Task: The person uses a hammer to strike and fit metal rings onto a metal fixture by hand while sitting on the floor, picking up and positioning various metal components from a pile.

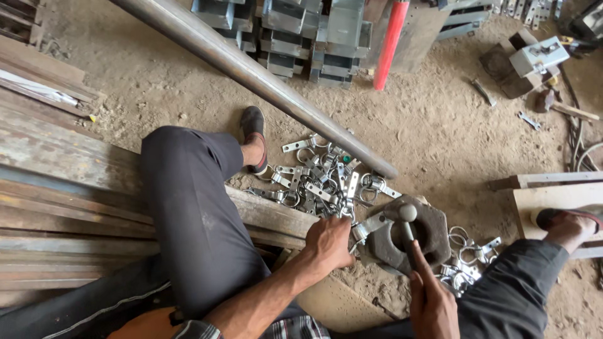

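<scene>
My left hand (328, 243) grips a small shiny metal clasp (367, 227) and holds it on the near-left edge of a dark iron block (433, 229) that rests on the dirt floor. My right hand (432, 300) is closed on the handle of a hammer (408, 216), whose round grey head hangs over the middle of the block, close to the clasp. A heap of similar metal clasps with rings (320, 179) lies just beyond the block. A smaller heap (468, 257) lies to the block's right.
A long steel pipe (251, 72) slants from the top left toward the block. Wooden planks (69, 194) run under my left leg. Stacked metal channels (301, 37), a red rod (389, 44) and loose tools (540, 56) lie farther off. A wooden frame (553, 188) stands at right.
</scene>
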